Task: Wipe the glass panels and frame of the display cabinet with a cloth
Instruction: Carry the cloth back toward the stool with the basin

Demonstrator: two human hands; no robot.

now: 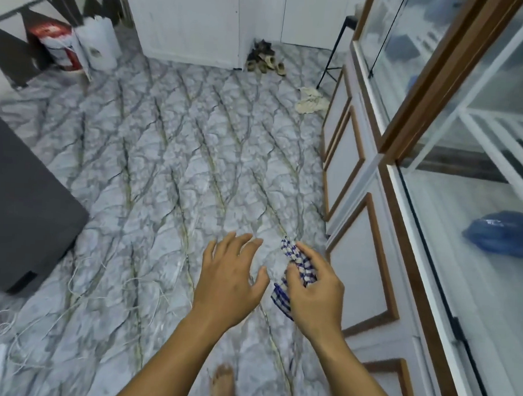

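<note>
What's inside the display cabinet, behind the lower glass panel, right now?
A crumpled blue bundle lies on a white shelf behind the glass panel. Higher up, bluish shapes show, too blurred by reflections to identify. Whatever lies under the bundle is hidden.

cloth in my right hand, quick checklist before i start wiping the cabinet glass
1. Grip: ok, the right hand holds the checkered cloth.
2. Spare hand: ok, the left hand is open and holds nothing.
3. Cloth spread for wiping: not ok, it is bunched.
4. Cloth at the glass panel: not ok, it is apart from the glass, over the floor.
5. Cloth clean or damp: cannot tell.
6. Footing: not ok, loose strings lie on the floor.
</note>
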